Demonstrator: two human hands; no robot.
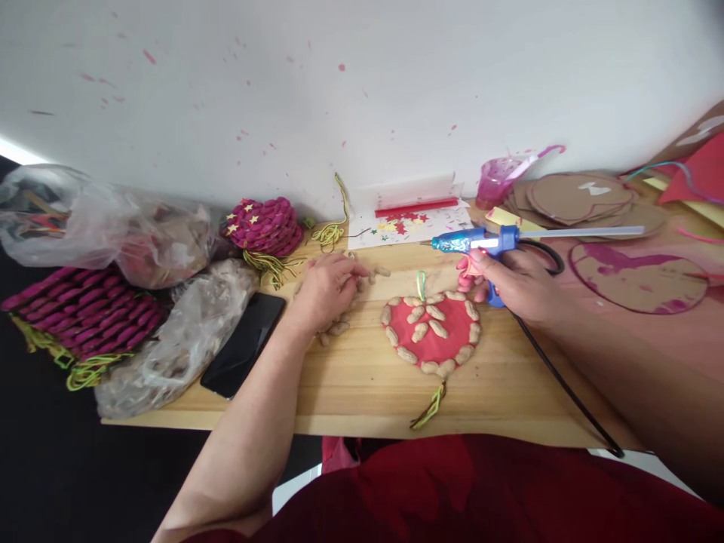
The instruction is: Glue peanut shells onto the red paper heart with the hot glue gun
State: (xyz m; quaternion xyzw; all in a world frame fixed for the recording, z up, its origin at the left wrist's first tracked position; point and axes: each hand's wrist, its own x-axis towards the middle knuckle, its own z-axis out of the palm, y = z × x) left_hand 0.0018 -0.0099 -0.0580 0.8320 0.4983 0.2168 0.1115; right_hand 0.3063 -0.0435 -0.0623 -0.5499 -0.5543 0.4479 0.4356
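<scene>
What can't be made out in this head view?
All in the head view:
Loose peanuts: partly hidden by the left hand.
Glue gun: handle partly covered by the right hand.
Upper plastic bag: inside blurred by cloudy film.
Red sheet: cut off by the right edge.

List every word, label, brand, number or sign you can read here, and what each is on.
None can be read in this view.
Glue gun in the right hand: pale marks on its blue body, too small and blurred to tell whether they are lettering.
Black phone: nothing legible.
White sheet by the wall: no legible writing.
</scene>
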